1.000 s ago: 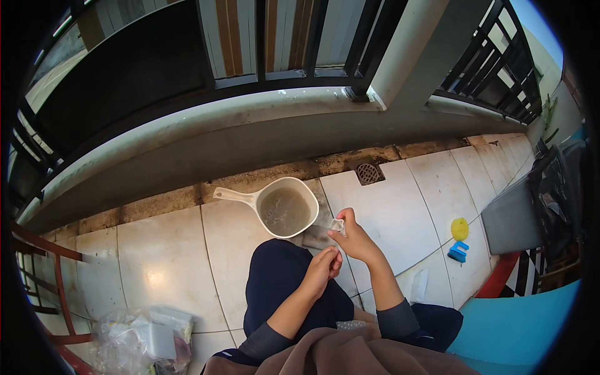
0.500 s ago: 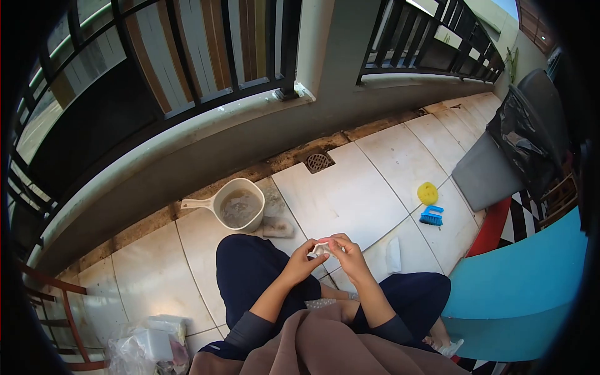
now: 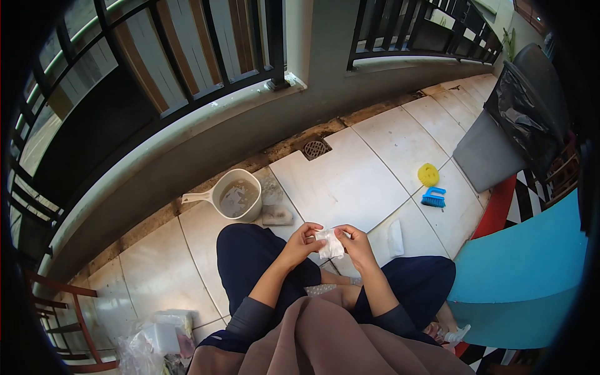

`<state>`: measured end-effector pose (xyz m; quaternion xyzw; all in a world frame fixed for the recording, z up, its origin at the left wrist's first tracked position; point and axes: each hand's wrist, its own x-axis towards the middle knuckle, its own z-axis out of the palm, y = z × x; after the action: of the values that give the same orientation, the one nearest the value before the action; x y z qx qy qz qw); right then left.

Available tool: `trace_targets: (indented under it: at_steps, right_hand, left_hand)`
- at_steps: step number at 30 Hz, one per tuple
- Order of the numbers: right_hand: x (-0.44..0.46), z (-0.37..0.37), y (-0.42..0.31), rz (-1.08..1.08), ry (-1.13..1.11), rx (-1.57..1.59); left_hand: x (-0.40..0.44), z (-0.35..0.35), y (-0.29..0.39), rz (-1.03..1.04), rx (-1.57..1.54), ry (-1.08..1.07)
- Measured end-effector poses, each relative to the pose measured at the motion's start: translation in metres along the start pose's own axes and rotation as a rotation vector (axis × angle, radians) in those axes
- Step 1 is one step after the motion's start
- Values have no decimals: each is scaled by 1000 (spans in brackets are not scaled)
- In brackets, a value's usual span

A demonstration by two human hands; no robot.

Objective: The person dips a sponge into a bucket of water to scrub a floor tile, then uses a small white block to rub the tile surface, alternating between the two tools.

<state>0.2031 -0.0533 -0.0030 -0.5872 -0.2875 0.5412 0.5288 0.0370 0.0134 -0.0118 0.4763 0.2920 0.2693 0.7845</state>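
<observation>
Between my two hands, above my crossed legs, is a small crumpled white tissue-like piece (image 3: pixel 330 244). My left hand (image 3: pixel 304 242) pinches its left edge, and my right hand (image 3: pixel 355 245) grips its upper right side with thumb and fingers. It hangs partly spread between them; whether it is paper or cloth I cannot tell. To the right of my right hand, a white folded pad (image 3: pixel 395 238) lies on the tiles. A greyish-brown block (image 3: pixel 277 215) sits beyond my left knee, beside a white dipper (image 3: pixel 252 206) holding murky water.
A yellow round scrubber (image 3: pixel 428 175) and a blue brush (image 3: pixel 434 198) lie on the tiled floor (image 3: pixel 350 172). A drain grate (image 3: pixel 315 149) is near the wall. Right stand a grey bin (image 3: pixel 484 154) and a turquoise surface (image 3: pixel 522 262); plastic bags (image 3: pixel 156 340) lie lower left.
The white piece is now more spread out and hangs lower between my hands. My hands have moved slightly apart. The view has shifted a little.
</observation>
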Motion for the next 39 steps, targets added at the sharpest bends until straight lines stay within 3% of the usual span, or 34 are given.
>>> trace_targets:
  at_steps: [5, 8, 11, 12, 15, 16, 19, 23, 26, 29, 32, 39]
  right_hand:
    - [3, -2, -5, 101, -80, 150]
    - [25, -15, -4, 61, 34, 110]
    - [51, -24, -1, -507, 316, -604]
    - [51, -21, -7, -406, 245, -667]
    - [51, -30, 23, -508, -126, -1235]
    - [47, -33, 26, -290, -349, -1437]
    - [41, -29, 37, -438, -173, -1354]
    - [40, -27, 48, -644, -94, -1563]
    - [50, -39, 83, -509, -229, -1766]
    - [56, -34, 91, -492, -180, -1948]
    - [65, -26, 73, -445, -214, -1690]
    - [151, -17, 58, -440, -143, -1734]
  left_hand:
    - [14, -20, -21, 122, 146, 124]
    - [18, -17, -25, 223, 502, 323]
    - [15, -11, -20, 84, 474, 215]
    - [13, -9, -19, 59, 498, 140]
    - [6, -3, -16, 2, 624, -71]
    - [3, -1, -14, -9, 703, -127]
    - [-3, 0, -17, 14, 844, -227]
    - [2, 3, -22, 8, 871, -305]
    - [8, 5, -26, 21, 837, -347]
    - [10, 4, -31, -18, 857, -360]
    - [9, 9, -27, -54, 879, -367]
    - [12, 11, -18, -109, 982, -376]
